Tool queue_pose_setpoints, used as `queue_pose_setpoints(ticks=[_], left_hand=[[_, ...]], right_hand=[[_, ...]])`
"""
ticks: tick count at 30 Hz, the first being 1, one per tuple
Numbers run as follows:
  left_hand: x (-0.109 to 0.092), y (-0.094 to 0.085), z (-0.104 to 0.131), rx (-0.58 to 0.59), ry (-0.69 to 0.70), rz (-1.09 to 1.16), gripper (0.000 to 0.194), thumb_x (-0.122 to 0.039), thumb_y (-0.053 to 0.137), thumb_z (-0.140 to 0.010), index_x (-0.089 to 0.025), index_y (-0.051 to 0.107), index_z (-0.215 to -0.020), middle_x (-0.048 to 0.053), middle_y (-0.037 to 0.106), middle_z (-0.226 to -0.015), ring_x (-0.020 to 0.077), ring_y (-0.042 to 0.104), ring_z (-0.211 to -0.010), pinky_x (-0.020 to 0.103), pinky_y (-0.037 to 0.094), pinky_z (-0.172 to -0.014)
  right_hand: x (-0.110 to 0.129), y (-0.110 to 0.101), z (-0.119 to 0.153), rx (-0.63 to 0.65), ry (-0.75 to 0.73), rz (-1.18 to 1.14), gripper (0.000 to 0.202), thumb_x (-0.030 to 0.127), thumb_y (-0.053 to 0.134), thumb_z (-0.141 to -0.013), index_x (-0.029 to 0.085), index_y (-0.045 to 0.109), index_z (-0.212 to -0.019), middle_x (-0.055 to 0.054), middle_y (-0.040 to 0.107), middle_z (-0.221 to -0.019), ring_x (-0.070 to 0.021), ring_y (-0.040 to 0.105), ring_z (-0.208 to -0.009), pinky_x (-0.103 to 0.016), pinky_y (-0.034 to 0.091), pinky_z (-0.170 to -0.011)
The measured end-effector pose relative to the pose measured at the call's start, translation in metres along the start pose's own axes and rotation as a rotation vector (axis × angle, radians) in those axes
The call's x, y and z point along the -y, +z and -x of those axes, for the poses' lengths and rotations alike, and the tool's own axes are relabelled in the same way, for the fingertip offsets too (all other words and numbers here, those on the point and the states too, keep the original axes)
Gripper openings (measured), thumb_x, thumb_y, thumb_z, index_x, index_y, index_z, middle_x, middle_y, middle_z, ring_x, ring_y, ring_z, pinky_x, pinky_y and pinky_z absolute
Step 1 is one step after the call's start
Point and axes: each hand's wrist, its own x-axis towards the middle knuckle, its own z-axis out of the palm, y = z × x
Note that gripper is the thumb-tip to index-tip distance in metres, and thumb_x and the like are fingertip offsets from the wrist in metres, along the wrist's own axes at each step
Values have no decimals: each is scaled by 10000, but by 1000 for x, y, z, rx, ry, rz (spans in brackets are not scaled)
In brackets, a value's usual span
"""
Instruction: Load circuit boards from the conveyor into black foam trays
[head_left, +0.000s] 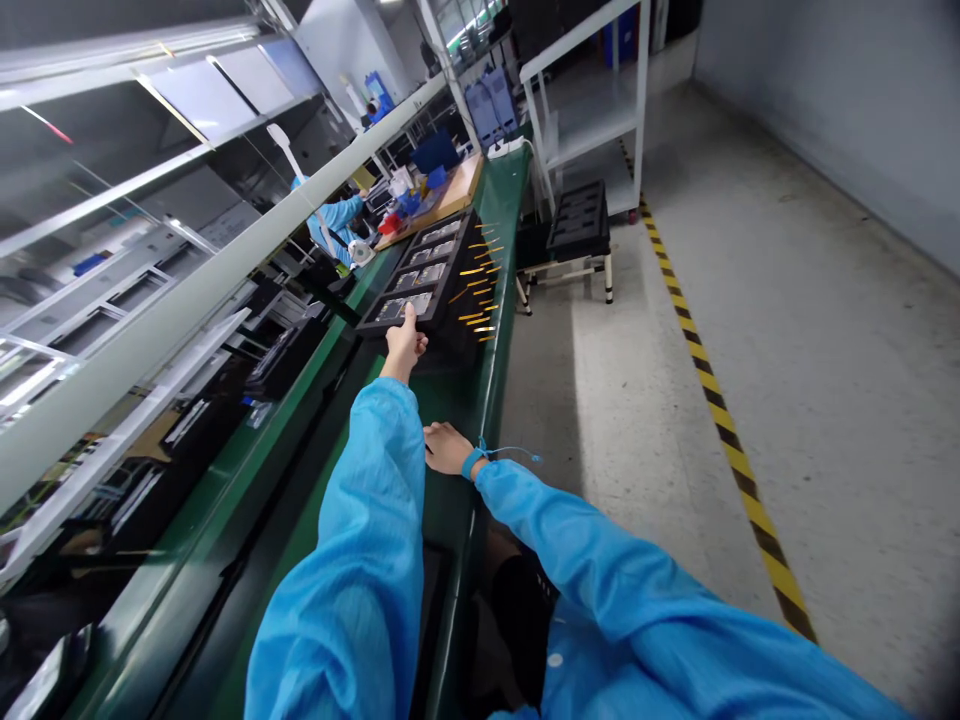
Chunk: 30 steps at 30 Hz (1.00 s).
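A black tray point(379, 322) with several compartments holds flat, silvery electronic parts point(416, 305). It tops a dark stack on the green bench point(450, 395), in front of me. My left hand point(405, 345) is closed on the tray's near edge, its thumb over the rim and its other fingers curled. Thin yellow strips point(474, 318) stick out along the stack's right side. Closer to me, my right hand point(448, 447) rests at the bench, wearing a blue wrist strap point(472, 462). My left sleeve hides its fingertips, so its grip cannot be made out.
A co-worker in a blue sleeve point(341, 215) sits across the bench, near a wooden board point(465, 185) with small items. More black trays point(581, 220) lie on a low stand to the right, beside a white shelf rack point(592, 130). Yellow-black tape point(712, 395) marks the floor.
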Motion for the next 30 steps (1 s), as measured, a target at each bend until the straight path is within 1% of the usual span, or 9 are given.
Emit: queue_pose_setpoints(ticks=[6,9,12,15,19,23,26,28,30], left_hand=[[0,-15,3,58,2,108,332,-311,818,-951,-142,654,-1184,16,646,-617,131,610,-451,189,501,-512],[-2,-46,21,136,66,42,387,-203,808,-929,-191,622,-1269,15,701,-739,112,631,-467,181,540,-544],[1,-113,57,292,171,-109,463,-143,824,-852,-213,657,-1279,4,718,-785,107,637,-474,173,537,-525],[11,-219,106,368,191,-322,386,-157,893,-744,-200,770,-1108,44,756,-826,178,714,-630,225,582,-599],[42,-391,196,51,178,-667,286,-314,916,-719,-261,818,-983,83,803,-1003,321,749,-1030,369,610,-936],[117,-534,317,-541,176,-859,355,-529,796,-795,-271,783,-1039,102,783,-1163,377,691,-1198,511,524,-1126],[196,-574,405,-949,24,-760,455,-581,735,-824,-245,736,-1131,135,734,-1288,378,643,-1298,541,496,-1159],[243,-567,447,-1025,-103,-618,505,-575,727,-838,-235,708,-1211,153,688,-1389,369,601,-1375,537,461,-1200],[276,-545,470,-975,-151,-471,508,-533,742,-851,-234,699,-1260,155,654,-1459,353,560,-1441,523,379,-1272]], right_hand=[[-3,-1,1,-15,13,-29,221,132,517,-1037,163,735,-1049,-107,749,-1105,-231,637,-1098,-344,455,-969],[-4,-2,2,-24,30,-74,217,119,531,-1029,179,739,-1050,-87,765,-1137,-216,637,-1105,-333,453,-984],[-5,-4,1,-19,59,-93,221,132,532,-1029,175,746,-1069,-96,772,-1163,-224,637,-1125,-344,456,-1015],[-6,-2,-1,-18,58,-94,242,143,516,-1029,173,752,-1071,-109,777,-1195,-236,644,-1143,-360,461,-1047],[-20,9,-1,-56,17,-92,243,150,518,-999,178,758,-1025,-124,787,-1168,-252,668,-1129,-389,485,-1058],[-49,24,-8,-154,-82,-104,203,267,551,-967,201,739,-930,-129,785,-1044,-283,675,-1044,-447,515,-1003],[-53,33,-8,-174,-130,-104,304,459,549,-979,220,716,-893,-122,766,-983,-288,670,-981,-471,520,-962],[-40,40,0,-92,-147,-129,417,581,504,-994,230,721,-932,-117,766,-1003,-284,679,-990,-472,524,-952],[-21,48,14,32,-203,-156,525,696,467,-982,244,734,-969,-117,769,-1027,-292,688,-1020,-483,523,-957]])
